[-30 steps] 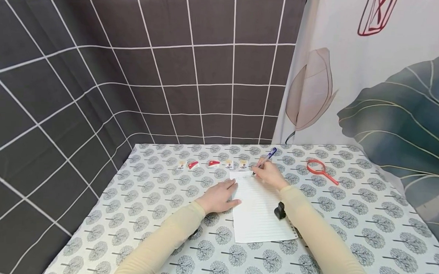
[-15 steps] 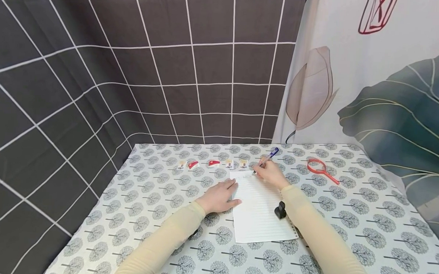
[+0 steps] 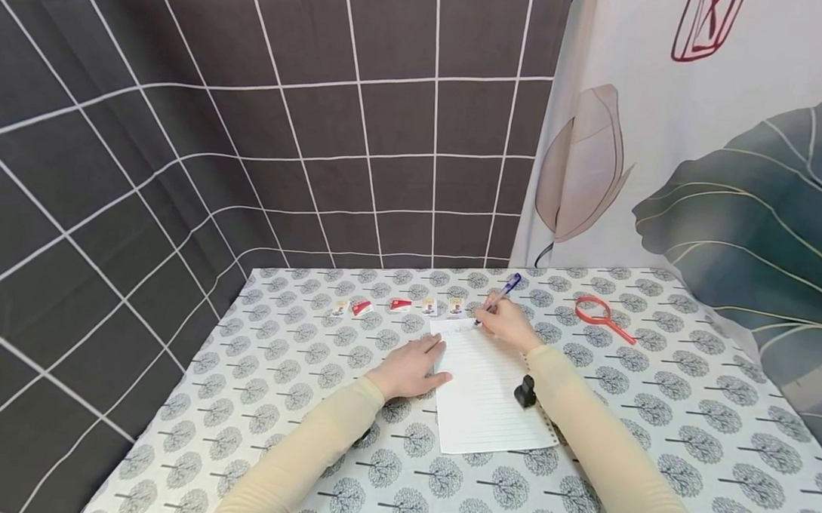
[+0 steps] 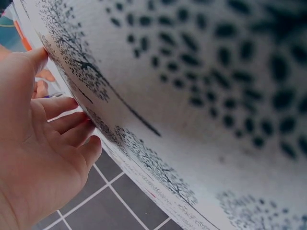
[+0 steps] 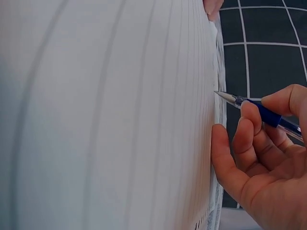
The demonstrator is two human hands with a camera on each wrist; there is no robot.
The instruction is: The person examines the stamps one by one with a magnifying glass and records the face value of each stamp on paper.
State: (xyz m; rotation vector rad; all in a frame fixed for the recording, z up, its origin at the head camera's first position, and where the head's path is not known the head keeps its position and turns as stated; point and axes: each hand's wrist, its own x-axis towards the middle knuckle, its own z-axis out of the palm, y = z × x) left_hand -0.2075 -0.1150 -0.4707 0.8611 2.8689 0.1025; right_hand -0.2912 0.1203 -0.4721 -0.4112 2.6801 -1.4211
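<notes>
A lined sheet of paper with punched holes along its right edge lies on the table. My right hand pinches a blue pen near the top of the sheet. In the right wrist view the pen's metal tip meets the paper, and the little-finger side of the hand rests at its surface. Small faint marks show on the sheet's upper lines. My left hand lies at the sheet's left edge, fingers extended. The left wrist view shows that hand's fingertips touching down on the surface.
Several small cards, among them a red and white card and a pale card, lie in a row beyond the paper. A red-framed magnifying glass lies to the right. The tree-patterned tablecloth meets a dark gridded curtain behind.
The right hand and pen have shifted slightly right along the top of the sheet, and more faint marks show there. The left hand stays in place.
</notes>
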